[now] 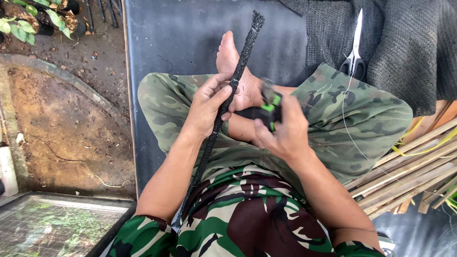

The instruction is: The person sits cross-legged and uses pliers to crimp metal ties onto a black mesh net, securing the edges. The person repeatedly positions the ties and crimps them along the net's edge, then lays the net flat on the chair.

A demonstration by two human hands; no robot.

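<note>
The black mesh-wrapped stick (228, 100) is gripped by the left hand (208, 105) — fingers closed around it; the right hand (281, 131) clasps a black-green tool (270, 108).

Long black netted stick (232, 90), black-green tool (269, 108)

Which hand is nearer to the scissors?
Right. The right hand, holding a black-and-green tool, sits just below-left of the scissors on the knee. The left hand, gripping the dark stick, is farther left.
</note>
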